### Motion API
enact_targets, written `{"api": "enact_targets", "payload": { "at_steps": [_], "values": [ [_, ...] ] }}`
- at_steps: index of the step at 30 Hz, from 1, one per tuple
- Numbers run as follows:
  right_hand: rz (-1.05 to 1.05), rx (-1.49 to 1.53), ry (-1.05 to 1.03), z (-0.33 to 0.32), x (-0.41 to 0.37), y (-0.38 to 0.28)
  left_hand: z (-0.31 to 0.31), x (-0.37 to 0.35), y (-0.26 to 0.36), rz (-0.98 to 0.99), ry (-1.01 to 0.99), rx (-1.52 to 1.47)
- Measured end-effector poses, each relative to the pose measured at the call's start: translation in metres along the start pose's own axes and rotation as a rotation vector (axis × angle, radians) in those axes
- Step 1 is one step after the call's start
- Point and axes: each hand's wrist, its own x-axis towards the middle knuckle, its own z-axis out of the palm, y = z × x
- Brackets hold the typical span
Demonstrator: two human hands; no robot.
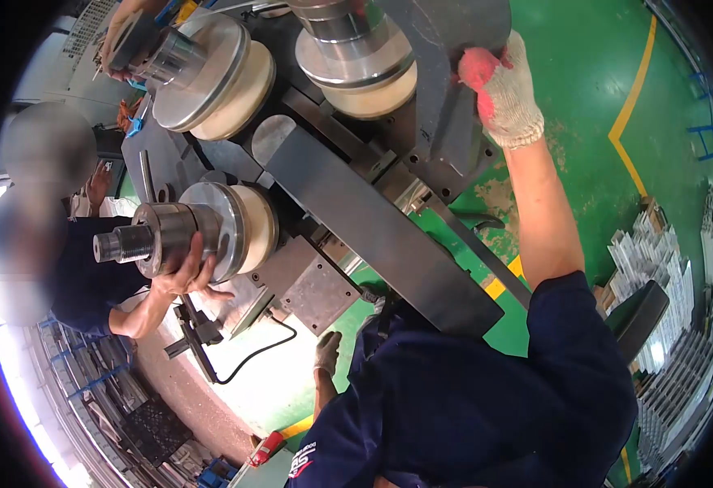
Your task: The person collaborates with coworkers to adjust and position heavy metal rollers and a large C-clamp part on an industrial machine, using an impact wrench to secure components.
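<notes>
My right hand (pixel 501 91), in a pale knit glove with red-coated fingers, grips the edge of a dark grey metal plate (pixel 460 49) on the machine. My left hand (pixel 328 351), also gloved, is low beside my body, apart from the machine's grey metal block (pixel 320 294). Its fingers are too small and indistinct to read. A long dark grey cover (pixel 381 232) runs between my arms. Beyond it are steel roller shafts with cream-coloured rings, one at the upper middle (pixel 356 61), one at the upper left (pixel 210 73) and one at the left (pixel 186 232).
A co-worker's bare hand (pixel 182 272) rests on the left roller shaft. Another person's hand (pixel 121 32) is by the upper-left shaft. A black cable (pixel 271 358) loops below the block. Metal profiles (pixel 653 285) are stacked at right on the green floor (pixel 568 32).
</notes>
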Motion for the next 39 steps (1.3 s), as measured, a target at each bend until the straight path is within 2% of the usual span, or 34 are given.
{"api": "enact_targets", "payload": {
  "at_steps": [3,6,10,12,13,18,20,22,24,27,29,32,39],
  "values": [
    [0.085,0.144,0.034,0.021,0.002,-0.029,0.006,0.003,-0.006,-0.005,-0.014,0.031],
    [0.130,0.146,0.039,0.020,0.003,-0.027,0.007,0.003,-0.017,-0.061,-0.002,-0.022],
    [0.106,-0.092,0.066,0.005,-0.001,-0.013,0.002,0.011,-0.031,-0.053,-0.017,0.007],
    [0.108,0.079,0.080,0.004,0.001,-0.012,0.001,0.017,-0.036,-0.063,-0.012,-0.056],
    [0.103,0.031,0.016,0.005,0.005,-0.018,-0.002,0.018,-0.038,-0.065,-0.015,-0.070],
    [0.224,0.119,0.039,-0.015,0.002,0.001,-0.003,0.012,-0.029,-0.070,0.020,-0.116],
    [0.248,0.075,0.053,-0.013,0.002,-0.004,-0.008,0.033,-0.051,0.096,-0.028,-0.044],
    [0.262,-0.015,0.080,-0.003,-0.004,-0.023,-0.005,0.030,-0.052,0.092,-0.030,-0.056],
    [0.114,-0.227,0.153,0.025,-0.014,-0.044,-0.002,0.014,-0.032,-0.076,0.014,-0.157],
    [-0.038,-0.689,0.276,0.072,-0.029,-0.062,0.000,0.004,-0.027,-0.088,0.022,-0.150],
    [0.007,-0.856,0.328,0.072,-0.028,-0.055,0.002,-0.002,-0.024,-0.108,0.026,-0.139],
    [0.103,-0.724,0.191,0.063,-0.022,-0.063,0.006,-0.006,-0.020,-0.131,0.042,-0.133],
    [0.024,-0.618,0.124,0.045,-0.012,-0.059,0.010,-0.010,-0.011,-0.123,0.058,-0.121]
  ]
}}
